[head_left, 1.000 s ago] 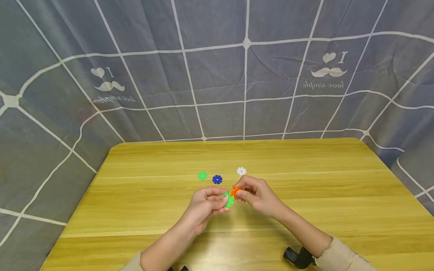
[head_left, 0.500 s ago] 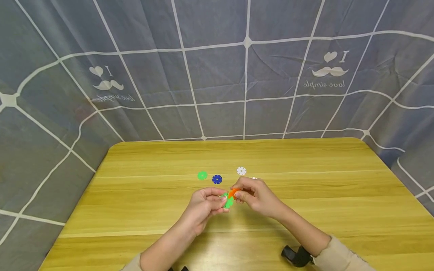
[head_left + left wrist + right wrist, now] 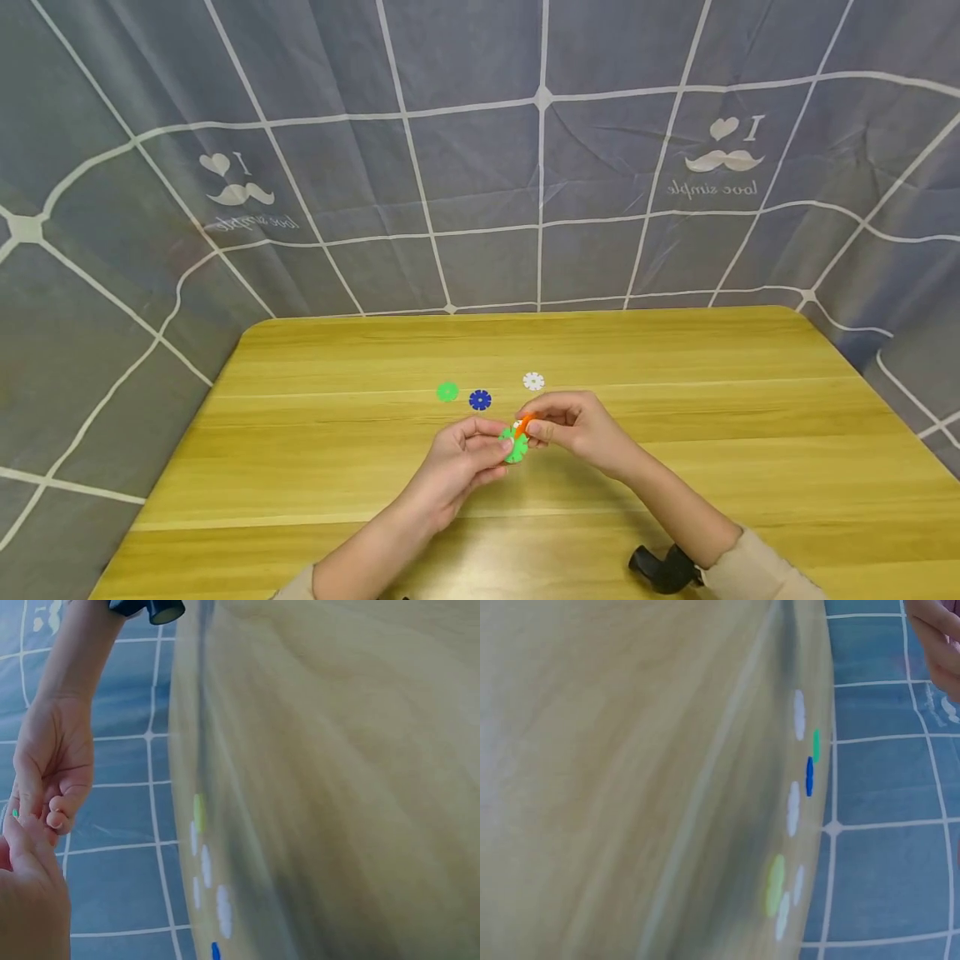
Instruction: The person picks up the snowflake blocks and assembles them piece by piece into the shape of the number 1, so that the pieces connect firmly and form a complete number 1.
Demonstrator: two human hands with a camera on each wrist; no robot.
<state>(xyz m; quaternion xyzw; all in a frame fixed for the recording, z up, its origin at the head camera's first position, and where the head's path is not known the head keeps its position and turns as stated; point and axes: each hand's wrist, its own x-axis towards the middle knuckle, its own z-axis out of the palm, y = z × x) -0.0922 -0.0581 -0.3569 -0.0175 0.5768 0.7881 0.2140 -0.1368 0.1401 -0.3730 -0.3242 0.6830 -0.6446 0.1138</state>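
Just above the table, my left hand [image 3: 465,467] holds a green notched plastic disc [image 3: 517,451] between thumb and fingers. My right hand [image 3: 581,429] pinches an orange notched disc [image 3: 524,423], which meets the green one at its upper edge and stands tilted to it. Whether their slots interlock cannot be made out; a small white patch shows beside the orange disc. In the left wrist view the left hand [image 3: 34,900] and right hand [image 3: 58,761] meet at the fingertips, with only a green sliver [image 3: 15,814] of disc visible.
Beyond the hands, a green disc [image 3: 447,392], a blue disc [image 3: 480,400] and a white disc [image 3: 533,381] lie flat on the wooden table [image 3: 315,467]. The right wrist view also shows a yellow-green disc [image 3: 775,886] and several white ones. A grey curtain [image 3: 480,192] hangs behind.
The orange disc has turned more edge-on against the green disc. Both hands shifted slightly left, then back to the right, keeping their grips. The discs on the table have stayed put.
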